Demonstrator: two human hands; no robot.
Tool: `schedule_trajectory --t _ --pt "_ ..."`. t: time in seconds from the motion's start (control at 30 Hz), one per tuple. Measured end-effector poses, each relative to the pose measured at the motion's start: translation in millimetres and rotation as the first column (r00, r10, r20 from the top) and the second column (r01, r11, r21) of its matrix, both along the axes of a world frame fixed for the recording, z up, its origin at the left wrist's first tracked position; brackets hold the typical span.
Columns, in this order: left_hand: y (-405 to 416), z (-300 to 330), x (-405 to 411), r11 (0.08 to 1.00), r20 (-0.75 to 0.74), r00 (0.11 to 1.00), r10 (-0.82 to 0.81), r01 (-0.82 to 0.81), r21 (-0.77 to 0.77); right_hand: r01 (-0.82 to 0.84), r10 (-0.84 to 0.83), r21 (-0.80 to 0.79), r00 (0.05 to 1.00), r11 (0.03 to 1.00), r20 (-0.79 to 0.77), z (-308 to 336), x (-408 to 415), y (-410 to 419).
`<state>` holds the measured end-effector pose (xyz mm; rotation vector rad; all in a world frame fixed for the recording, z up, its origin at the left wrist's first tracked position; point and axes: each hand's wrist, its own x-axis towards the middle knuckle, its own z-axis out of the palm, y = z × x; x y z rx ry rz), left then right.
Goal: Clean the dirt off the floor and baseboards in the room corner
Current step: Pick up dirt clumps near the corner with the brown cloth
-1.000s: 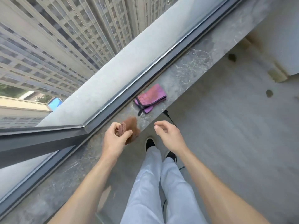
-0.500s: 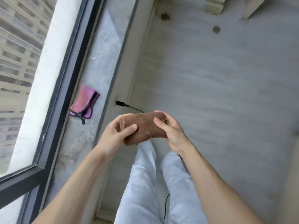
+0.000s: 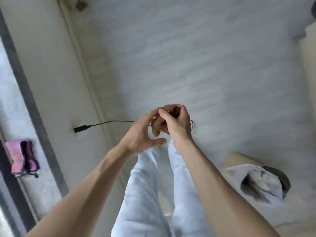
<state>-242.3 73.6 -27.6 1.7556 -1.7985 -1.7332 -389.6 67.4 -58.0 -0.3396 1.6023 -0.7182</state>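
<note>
Cloth (image 3: 172, 112), brown, bunched in your right hand (image 3: 177, 124), held out in front of your legs (image 3: 147, 194) above the grey floor (image 3: 196, 57).

Right fingers curl round the cloth, hiding most of it. Left hand (image 3: 142, 135) sits just beside it, fingers spread and relaxed, fingertips touching the right hand; whether they reach the cloth, you cannot tell. Black cable (image 3: 102, 124) runs from the wall on the left toward your hands. Pink cloth (image 3: 21, 157) lies on the sill, well apart at far left. Dark spot (image 3: 81, 5) marks the floor at the top. Frame is motion-blurred.
</note>
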Motion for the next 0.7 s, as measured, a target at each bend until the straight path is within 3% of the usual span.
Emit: schedule_trajectory --t 0.17,0.37,0.5,0.6,0.7 --pt "-12 -42 -81 0.99 0.058 0.998 -0.038 0.046 -0.134 0.228 -0.228 0.062 0.974 0.972 -0.004 -37 -67 13" --pt "0 -99 -146 0.917 0.131 0.913 -0.387 0.396 -0.052 0.388 -0.399 0.136 0.914 0.912 0.071 -77 -138 70" --pt "27 -138 -187 0.821 0.212 0.803 -0.558 0.572 -0.005 0.35 -0.361 0.154 0.932 0.924 0.045 -104 -177 132" --pt "33 -154 -202 0.794 0.224 0.768 -0.6 0.606 0.049 0.329 -0.35 0.232 0.935 0.916 0.057 -130 -202 167" --pt "45 -175 -223 0.794 0.177 0.774 -0.608 0.597 0.117 0.436 -0.466 0.38 0.885 0.816 -0.014 -176 -241 222"
